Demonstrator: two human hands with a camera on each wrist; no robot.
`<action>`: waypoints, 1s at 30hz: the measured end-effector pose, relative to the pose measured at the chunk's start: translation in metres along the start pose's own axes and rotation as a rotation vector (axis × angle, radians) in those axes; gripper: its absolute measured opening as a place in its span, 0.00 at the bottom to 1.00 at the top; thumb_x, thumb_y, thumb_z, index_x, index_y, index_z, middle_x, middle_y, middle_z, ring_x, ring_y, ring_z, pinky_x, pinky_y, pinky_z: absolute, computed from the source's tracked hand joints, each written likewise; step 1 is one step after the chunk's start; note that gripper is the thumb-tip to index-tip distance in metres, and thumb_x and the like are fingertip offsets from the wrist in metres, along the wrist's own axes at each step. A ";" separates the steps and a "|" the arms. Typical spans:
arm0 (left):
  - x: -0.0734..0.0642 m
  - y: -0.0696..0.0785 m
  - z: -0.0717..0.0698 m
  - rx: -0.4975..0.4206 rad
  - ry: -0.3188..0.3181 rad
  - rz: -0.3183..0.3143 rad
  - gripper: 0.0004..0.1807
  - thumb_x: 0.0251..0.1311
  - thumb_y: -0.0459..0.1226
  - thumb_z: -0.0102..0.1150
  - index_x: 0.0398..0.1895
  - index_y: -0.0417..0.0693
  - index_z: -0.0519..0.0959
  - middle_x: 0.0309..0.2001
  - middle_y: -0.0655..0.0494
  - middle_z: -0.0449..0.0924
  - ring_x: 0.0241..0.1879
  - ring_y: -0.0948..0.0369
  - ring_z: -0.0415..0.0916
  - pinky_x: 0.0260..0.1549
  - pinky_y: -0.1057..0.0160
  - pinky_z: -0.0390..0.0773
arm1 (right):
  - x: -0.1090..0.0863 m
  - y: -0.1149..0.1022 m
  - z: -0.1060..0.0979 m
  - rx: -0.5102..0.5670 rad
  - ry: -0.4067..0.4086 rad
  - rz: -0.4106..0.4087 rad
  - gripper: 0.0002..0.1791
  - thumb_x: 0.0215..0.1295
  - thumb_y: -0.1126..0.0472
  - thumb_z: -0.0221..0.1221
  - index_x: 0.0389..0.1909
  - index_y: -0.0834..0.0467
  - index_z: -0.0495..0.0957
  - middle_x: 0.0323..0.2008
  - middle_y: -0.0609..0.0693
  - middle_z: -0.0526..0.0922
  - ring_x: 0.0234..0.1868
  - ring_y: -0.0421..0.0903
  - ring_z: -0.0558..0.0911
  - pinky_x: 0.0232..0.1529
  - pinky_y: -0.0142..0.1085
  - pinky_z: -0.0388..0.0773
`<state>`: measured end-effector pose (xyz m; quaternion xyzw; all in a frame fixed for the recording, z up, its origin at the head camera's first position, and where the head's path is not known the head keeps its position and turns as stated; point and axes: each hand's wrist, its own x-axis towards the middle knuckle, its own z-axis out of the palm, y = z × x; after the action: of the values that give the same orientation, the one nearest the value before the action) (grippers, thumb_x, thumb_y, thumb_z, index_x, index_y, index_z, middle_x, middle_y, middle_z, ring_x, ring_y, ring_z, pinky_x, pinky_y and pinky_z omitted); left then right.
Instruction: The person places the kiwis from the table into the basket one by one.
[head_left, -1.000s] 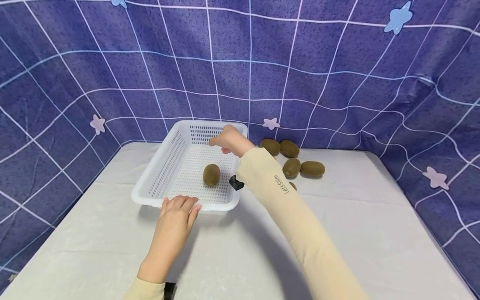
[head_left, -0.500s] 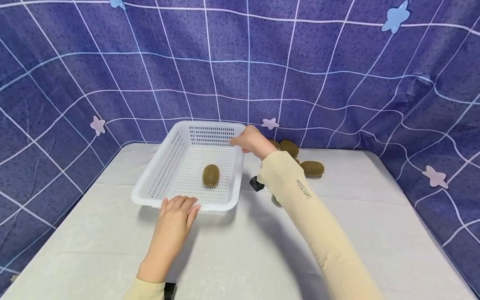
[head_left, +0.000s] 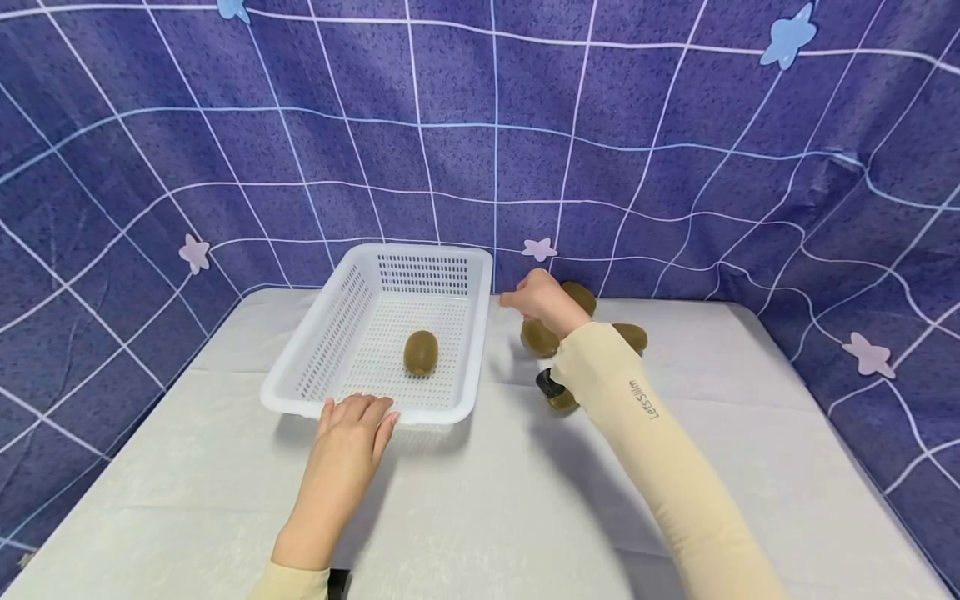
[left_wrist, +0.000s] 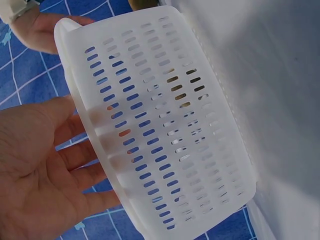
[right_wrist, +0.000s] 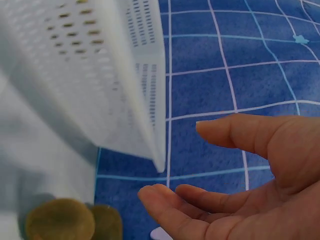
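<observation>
A white slotted plastic basket (head_left: 300, 367) stands on the table, with one brown kiwi (head_left: 421, 352) lying inside. My left hand (head_left: 351, 454) rests on its near rim; the left wrist view shows the fingers (left_wrist: 85, 177) reaching over the edge, their tips behind the slotted wall. Right of the basket, above a loose group of kiwis (head_left: 538, 338), hovers my right hand (head_left: 543, 298) with nothing in it. In the right wrist view its thumb and fingers (right_wrist: 170, 210) are spread apart. The hand and sleeve partly cover the kiwis.
More kiwis sit around the right forearm: one kiwi (head_left: 580, 297) at the back, another kiwi (head_left: 632, 336) to the right and a kiwi (head_left: 561, 403) nearer the front. A blue gridded cloth (head_left: 637, 142) rises behind the pale table (head_left: 465, 517).
My right hand has moved right, from above the basket to over the kiwis beside it. The left hand, the basket and the kiwi inside stay in place.
</observation>
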<state>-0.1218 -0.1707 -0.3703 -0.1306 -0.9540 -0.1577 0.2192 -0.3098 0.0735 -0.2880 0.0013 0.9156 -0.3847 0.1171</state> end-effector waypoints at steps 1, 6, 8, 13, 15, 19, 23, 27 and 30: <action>0.000 0.000 0.000 0.003 0.002 0.003 0.15 0.67 0.38 0.56 0.50 0.36 0.79 0.46 0.42 0.79 0.55 0.42 0.72 0.61 0.33 0.59 | 0.000 0.003 0.000 -0.004 0.003 0.005 0.28 0.62 0.57 0.61 0.11 0.54 0.55 0.09 0.42 0.54 0.14 0.39 0.64 0.17 0.29 0.61; -0.001 -0.001 0.001 0.014 0.013 0.010 0.15 0.67 0.38 0.56 0.49 0.36 0.79 0.46 0.42 0.79 0.55 0.42 0.72 0.60 0.33 0.60 | -0.002 0.021 -0.002 -0.025 -0.002 0.025 0.26 0.62 0.55 0.61 0.13 0.54 0.56 0.13 0.43 0.57 0.29 0.48 0.80 0.24 0.32 0.68; -0.001 -0.002 0.001 0.015 0.017 0.013 0.14 0.66 0.38 0.56 0.49 0.36 0.79 0.45 0.42 0.79 0.54 0.42 0.72 0.60 0.33 0.60 | -0.003 0.029 -0.004 -0.044 0.005 0.021 0.25 0.62 0.55 0.61 0.13 0.54 0.57 0.13 0.43 0.57 0.36 0.52 0.83 0.25 0.33 0.70; -0.001 -0.002 0.002 0.013 0.024 0.015 0.14 0.66 0.38 0.56 0.48 0.36 0.79 0.45 0.43 0.79 0.54 0.42 0.72 0.60 0.33 0.60 | -0.002 0.047 -0.007 -0.124 0.046 0.015 0.25 0.60 0.55 0.61 0.11 0.54 0.57 0.10 0.43 0.59 0.18 0.43 0.71 0.18 0.31 0.62; -0.001 -0.003 0.003 0.012 0.025 0.014 0.14 0.67 0.38 0.56 0.49 0.36 0.79 0.45 0.43 0.79 0.54 0.42 0.72 0.60 0.33 0.60 | -0.003 0.054 -0.007 -0.151 0.051 0.027 0.22 0.60 0.54 0.61 0.14 0.57 0.63 0.15 0.46 0.65 0.19 0.41 0.67 0.21 0.32 0.66; -0.001 -0.003 0.003 0.012 0.024 0.015 0.14 0.66 0.38 0.56 0.49 0.36 0.79 0.45 0.43 0.79 0.55 0.42 0.72 0.60 0.33 0.60 | -0.010 0.067 -0.010 -0.227 0.030 0.038 0.17 0.61 0.53 0.61 0.32 0.66 0.76 0.33 0.56 0.77 0.36 0.49 0.74 0.43 0.40 0.76; 0.000 -0.003 0.002 0.010 0.022 0.016 0.15 0.66 0.38 0.57 0.49 0.36 0.79 0.45 0.42 0.79 0.55 0.41 0.72 0.60 0.33 0.60 | -0.017 0.080 -0.012 -0.264 0.005 0.035 0.22 0.61 0.54 0.60 0.43 0.71 0.77 0.44 0.63 0.77 0.42 0.54 0.76 0.47 0.43 0.76; 0.000 -0.003 0.002 0.007 0.022 0.014 0.14 0.66 0.38 0.57 0.49 0.36 0.79 0.46 0.42 0.79 0.55 0.41 0.72 0.61 0.33 0.60 | -0.021 0.093 -0.014 -0.285 -0.020 0.024 0.29 0.62 0.53 0.59 0.53 0.75 0.72 0.53 0.70 0.73 0.52 0.60 0.76 0.54 0.46 0.75; 0.000 -0.003 0.002 0.003 0.021 0.008 0.14 0.66 0.38 0.57 0.49 0.36 0.79 0.46 0.42 0.79 0.55 0.41 0.72 0.61 0.33 0.60 | -0.024 0.102 -0.016 -0.280 -0.053 0.036 0.36 0.64 0.51 0.58 0.58 0.78 0.66 0.59 0.73 0.68 0.57 0.63 0.73 0.57 0.50 0.72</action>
<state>-0.1232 -0.1725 -0.3728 -0.1323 -0.9514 -0.1565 0.2300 -0.2805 0.1584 -0.3436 -0.0087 0.9567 -0.2510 0.1473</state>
